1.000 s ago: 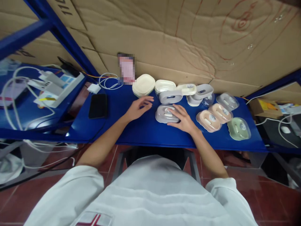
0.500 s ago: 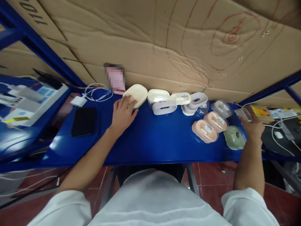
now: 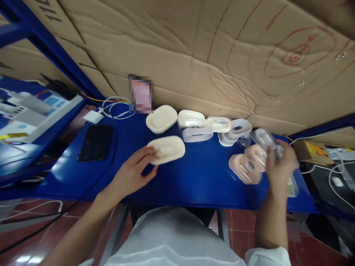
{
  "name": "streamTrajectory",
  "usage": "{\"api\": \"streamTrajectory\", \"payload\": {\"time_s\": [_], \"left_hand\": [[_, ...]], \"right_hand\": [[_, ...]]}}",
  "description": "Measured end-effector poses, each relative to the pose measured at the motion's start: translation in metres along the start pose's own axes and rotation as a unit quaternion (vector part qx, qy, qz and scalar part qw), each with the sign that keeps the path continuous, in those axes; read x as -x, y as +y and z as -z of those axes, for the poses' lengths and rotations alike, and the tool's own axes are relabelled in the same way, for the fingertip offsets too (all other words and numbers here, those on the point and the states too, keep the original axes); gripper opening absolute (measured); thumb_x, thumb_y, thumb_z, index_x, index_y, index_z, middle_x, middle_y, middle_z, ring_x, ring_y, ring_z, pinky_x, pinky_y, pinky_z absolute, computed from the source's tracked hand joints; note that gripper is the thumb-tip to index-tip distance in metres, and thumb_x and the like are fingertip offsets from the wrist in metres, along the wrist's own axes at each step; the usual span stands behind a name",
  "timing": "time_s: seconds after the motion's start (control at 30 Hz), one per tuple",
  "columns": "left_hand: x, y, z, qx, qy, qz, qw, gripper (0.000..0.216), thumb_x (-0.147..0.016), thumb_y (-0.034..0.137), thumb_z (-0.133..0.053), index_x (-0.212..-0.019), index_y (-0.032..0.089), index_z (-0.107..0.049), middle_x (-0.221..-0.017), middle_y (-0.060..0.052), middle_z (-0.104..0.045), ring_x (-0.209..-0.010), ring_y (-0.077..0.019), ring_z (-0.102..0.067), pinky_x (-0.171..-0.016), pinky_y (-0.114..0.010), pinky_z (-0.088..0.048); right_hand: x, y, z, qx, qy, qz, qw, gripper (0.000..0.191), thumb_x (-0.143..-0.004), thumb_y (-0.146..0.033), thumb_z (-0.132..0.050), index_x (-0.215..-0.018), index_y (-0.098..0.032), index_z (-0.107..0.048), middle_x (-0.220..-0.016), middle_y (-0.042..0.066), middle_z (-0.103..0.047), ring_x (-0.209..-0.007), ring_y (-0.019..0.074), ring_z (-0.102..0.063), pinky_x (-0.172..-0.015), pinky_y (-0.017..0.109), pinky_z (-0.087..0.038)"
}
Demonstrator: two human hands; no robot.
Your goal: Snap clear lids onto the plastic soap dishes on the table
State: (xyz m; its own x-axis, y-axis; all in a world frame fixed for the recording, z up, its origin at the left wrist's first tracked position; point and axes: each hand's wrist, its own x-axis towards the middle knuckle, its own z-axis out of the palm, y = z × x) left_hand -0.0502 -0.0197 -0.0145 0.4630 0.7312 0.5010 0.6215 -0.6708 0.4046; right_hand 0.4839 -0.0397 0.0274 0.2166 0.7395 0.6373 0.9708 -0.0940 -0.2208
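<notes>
A shallow cream oval dish [image 3: 169, 149] is tilted above the blue table, its near left end pinched between the thumb and fingers of my left hand [image 3: 138, 166]. Just behind it, another cream oval dish [image 3: 161, 117] lies near the cardboard wall. My right hand [image 3: 281, 164] is over the right end of the table, smeared by motion. Clear plastic shows around its fingers, but I cannot tell whether they grip it. Beside that hand are pink cases [image 3: 245, 169] with clear covers and a partly hidden green case [image 3: 292, 187].
A cream case [image 3: 191, 118], a lilac ring-shaped piece [image 3: 197, 134] and other lilac parts line the back. On the left lie a black flat device [image 3: 94, 143], a white charger [image 3: 93, 116] and cables. An open cardboard box [image 3: 313, 152] stands at right.
My left hand has lifted a cream dish off the one beneath and drawn it toward me. My right hand has moved left, away from the cardboard box. The view has shifted slightly.
</notes>
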Motion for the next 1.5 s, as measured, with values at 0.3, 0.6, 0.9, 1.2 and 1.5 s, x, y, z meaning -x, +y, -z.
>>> {"api": "streamTrajectory", "payload": {"time_s": [0.3, 0.6, 0.9, 1.2, 1.5], "left_hand": [[-0.006, -0.005, -0.023, 0.044, -0.125, -0.031, 0.991, 0.015, -0.099, 0.031, -0.070, -0.111, 0.023, -0.073, -0.121, -0.008, -0.077, -0.113, -0.0256, -0.074, -0.102, -0.042, -0.060], [-0.086, -0.024, -0.049, 0.043, 0.105, 0.027, 0.993, 0.018, -0.105, 0.025, -0.053, -0.095, 0.019, -0.067, -0.090, -0.006, -0.071, -0.083, -0.0178, -0.068, -0.078, -0.031, -0.055], [-0.073, -0.036, -0.062, 0.080, 0.155, 0.060, 0.983, 0.017, -0.108, 0.029, -0.054, -0.098, 0.020, -0.064, -0.082, -0.001, -0.064, -0.071, -0.0142, -0.059, -0.069, -0.028, -0.049], [-0.078, -0.046, -0.052, 0.072, 0.161, 0.071, 0.982, 0.014, -0.105, 0.027, -0.055, -0.097, 0.021, -0.065, -0.083, -0.001, -0.064, -0.077, -0.0154, -0.062, -0.074, -0.028, -0.049], [-0.091, -0.034, -0.059, 0.046, 0.061, -0.023, 0.997, 0.030, -0.103, 0.016, -0.049, -0.125, 0.019, -0.070, -0.126, -0.011, -0.072, -0.120, -0.0214, -0.067, -0.102, -0.036, -0.057]], "right_hand": [[-0.004, -0.190, -0.100, -0.117, -0.187, 0.187, 0.957, 0.045, -0.111, -0.038, -0.048, -0.151, -0.021, -0.059, -0.151, 0.016, -0.065, -0.143, 0.0346, -0.058, -0.125, 0.061, -0.036], [0.025, -0.166, -0.088, -0.253, -0.247, 0.109, 0.929, 0.050, -0.111, -0.054, -0.049, -0.144, -0.021, -0.065, -0.137, 0.015, -0.074, -0.126, 0.0329, -0.070, -0.108, 0.051, -0.056], [0.049, -0.197, -0.074, -0.191, -0.295, 0.362, 0.863, 0.048, -0.109, -0.049, -0.060, -0.150, -0.024, -0.061, -0.148, 0.014, -0.068, -0.137, 0.0311, -0.064, -0.115, 0.049, -0.043], [0.081, -0.246, -0.073, -0.156, -0.249, 0.475, 0.829, 0.041, -0.112, -0.037, -0.058, -0.150, -0.023, -0.060, -0.152, 0.012, -0.067, -0.139, 0.0268, -0.063, -0.119, 0.048, -0.035], [0.083, -0.240, -0.085, -0.168, -0.246, 0.435, 0.850, 0.041, -0.112, -0.020, -0.049, -0.150, -0.027, -0.062, -0.148, 0.006, -0.071, -0.139, 0.0241, -0.064, -0.118, 0.047, -0.041]]}}
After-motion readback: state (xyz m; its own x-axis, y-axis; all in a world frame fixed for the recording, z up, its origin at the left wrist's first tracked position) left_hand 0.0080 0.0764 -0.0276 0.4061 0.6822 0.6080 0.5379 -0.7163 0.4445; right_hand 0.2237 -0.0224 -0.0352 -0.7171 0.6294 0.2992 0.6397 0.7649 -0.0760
